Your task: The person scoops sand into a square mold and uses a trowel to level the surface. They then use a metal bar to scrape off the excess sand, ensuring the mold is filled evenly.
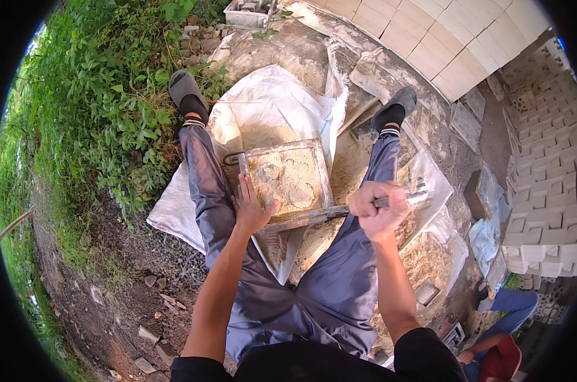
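**While the right hand clenched a handle, the left lay spread against a sand-filled frame**

The frame [325, 175] sat on a white sack [275, 92], just ahead of the left hand [253, 207] and to the left of the right hand [381, 207]. The left hand, fingers stretched forward, touched the frame's left side and hid its near corner; its thumb reached over the sand [291, 169]. Round shapes showed in that sand, but whether they were lumps or hollows was hard to say. Ahead of the left hand, a metal loop [233, 154] stood out from the frame's far corner.

The right hand was a fist around a dark handle [382, 202], mostly covered by the fingers. A bar [301, 220] ran along the frame's near edge toward that fist; whether bar and handle were one piece could not be told. Right of the fist, a pale, jagged shape [420, 190] was too blurred to name. Well behind the right hand, the rim cut off another person [502, 360].
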Demonstrator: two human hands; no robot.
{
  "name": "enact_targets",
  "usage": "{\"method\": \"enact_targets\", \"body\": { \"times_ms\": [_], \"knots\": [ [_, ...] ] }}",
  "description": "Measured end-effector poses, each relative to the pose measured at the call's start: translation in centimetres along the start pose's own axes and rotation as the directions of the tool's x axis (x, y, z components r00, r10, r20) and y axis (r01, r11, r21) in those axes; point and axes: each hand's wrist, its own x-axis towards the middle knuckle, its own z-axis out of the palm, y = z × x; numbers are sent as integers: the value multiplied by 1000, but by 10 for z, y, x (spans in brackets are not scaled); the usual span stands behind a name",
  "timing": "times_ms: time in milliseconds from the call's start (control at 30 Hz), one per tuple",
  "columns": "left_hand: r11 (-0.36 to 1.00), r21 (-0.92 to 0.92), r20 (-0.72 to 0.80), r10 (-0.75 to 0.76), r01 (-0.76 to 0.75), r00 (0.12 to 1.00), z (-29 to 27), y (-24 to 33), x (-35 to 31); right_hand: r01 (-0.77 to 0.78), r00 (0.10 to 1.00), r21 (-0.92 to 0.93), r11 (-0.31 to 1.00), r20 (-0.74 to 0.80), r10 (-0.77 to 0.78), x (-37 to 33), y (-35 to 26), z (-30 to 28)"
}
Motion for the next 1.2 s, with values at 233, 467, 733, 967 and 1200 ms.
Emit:
{"method": "enact_targets", "body": {
  "times_ms": [233, 467, 733, 967, 1200],
  "knots": [
    [989, -142, -8, 50, -50, 999, 1, -6, 9, -198, 980, -57, 979, -31, 196, 25, 48, -7],
    [918, -390, -130, 24, -74, 991, 22, -14, 11, -178, 982, -100, 979, 37, 183, 48, 38, 32],
    [824, -564, -101, -134, 55, 986, 25, -20, 19, -273, 958, -124, 954, 56, 281, 63, 47, 48],
    [778, -621, -47, -153, 91, 987, 23, -16, 20, -266, 961, -295, 918, -5, 277, 47, 90, 69],
    [753, -650, -29, -163, 106, 986, 15, -17, 17, -271, 962, 25, 962, -28, 272, 62, 42, 75]
  ]
}}
